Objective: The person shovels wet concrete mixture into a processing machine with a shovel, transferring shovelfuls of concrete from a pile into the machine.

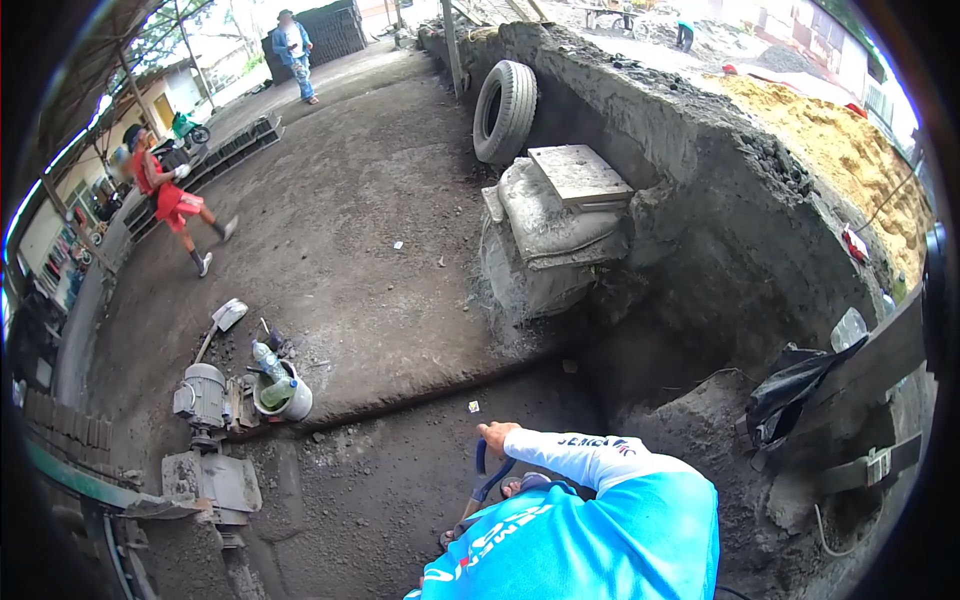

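My one visible hand (pixel 496 437), at the end of a white sleeve (pixel 570 452), is closed around the top of a dark blue curved handle (pixel 481 462) near the bottom centre. The sleeve comes from the right side of a bright blue shirt (pixel 620 530), so this looks like my right hand. The handle's lower part runs down beside my foot (pixel 511 488). Grey, crumbly ground (pixel 380 480) lies around it. My left hand does not show; the shirt covers that area.
A motor (pixel 203 392) and a bucket with bottles (pixel 297 403) stand left, a shovel (pixel 229 315) behind them. Cement sacks (pixel 555 210) and a tyre (pixel 506 112) line the concrete wall (pixel 690 140). A person in red (pixel 165 185) walks at left; another person (pixel 295 55) stands farther back.
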A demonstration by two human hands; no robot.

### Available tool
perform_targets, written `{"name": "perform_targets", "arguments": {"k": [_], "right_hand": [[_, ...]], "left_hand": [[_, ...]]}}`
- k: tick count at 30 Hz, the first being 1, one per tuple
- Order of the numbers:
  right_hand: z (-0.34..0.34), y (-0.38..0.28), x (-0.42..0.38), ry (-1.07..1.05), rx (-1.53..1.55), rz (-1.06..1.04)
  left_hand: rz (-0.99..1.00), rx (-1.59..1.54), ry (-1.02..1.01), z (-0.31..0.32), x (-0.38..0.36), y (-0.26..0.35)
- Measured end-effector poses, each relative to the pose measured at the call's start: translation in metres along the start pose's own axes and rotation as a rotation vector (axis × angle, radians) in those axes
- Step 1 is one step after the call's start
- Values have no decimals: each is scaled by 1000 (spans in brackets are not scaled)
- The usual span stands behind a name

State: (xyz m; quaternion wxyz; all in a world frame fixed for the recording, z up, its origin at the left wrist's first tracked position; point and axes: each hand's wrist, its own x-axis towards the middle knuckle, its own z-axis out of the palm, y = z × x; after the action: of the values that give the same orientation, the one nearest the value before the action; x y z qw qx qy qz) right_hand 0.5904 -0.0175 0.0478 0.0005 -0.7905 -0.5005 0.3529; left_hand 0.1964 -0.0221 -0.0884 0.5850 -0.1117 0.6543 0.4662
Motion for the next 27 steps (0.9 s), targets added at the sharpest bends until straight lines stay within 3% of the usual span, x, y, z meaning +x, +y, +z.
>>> {"name": "perform_targets", "arguments": {"k": [5,6,7,10,11,12,16,20,21,22,24,27], "right_hand": [[35,50,22,32,8,134],[37,58,24,20,54,214],[43,71,34,19,82,229],[80,131,75,31,295,155],[23,95,37,-135,239,224],[-6,76,11,-117,352,99],[24,105,18,-75,846,372],[21,86,2,-167,1041,254],[24,83,5,-195,1079,343],[16,78,4,-330,1016,310],[6,48,-3,-462,1262,286],[-24,-34,-19,-611,1290,305]], "left_hand": [[68,-168,52,-49,1,1],[48,-219,19,-56,7,4],[-110,-235,-47,-57,16,15],[22,-246,-207,-20,-21,32],[64,-240,-248,-4,-34,40],[95,-213,-292,16,-67,56],[233,-325,-338,54,-97,84],[414,-403,-395,86,-163,126],[439,-438,-441,87,-181,142],[462,-467,-492,88,-198,159],[497,-539,-532,86,-214,191],[498,-516,-321,74,-197,261]]}}
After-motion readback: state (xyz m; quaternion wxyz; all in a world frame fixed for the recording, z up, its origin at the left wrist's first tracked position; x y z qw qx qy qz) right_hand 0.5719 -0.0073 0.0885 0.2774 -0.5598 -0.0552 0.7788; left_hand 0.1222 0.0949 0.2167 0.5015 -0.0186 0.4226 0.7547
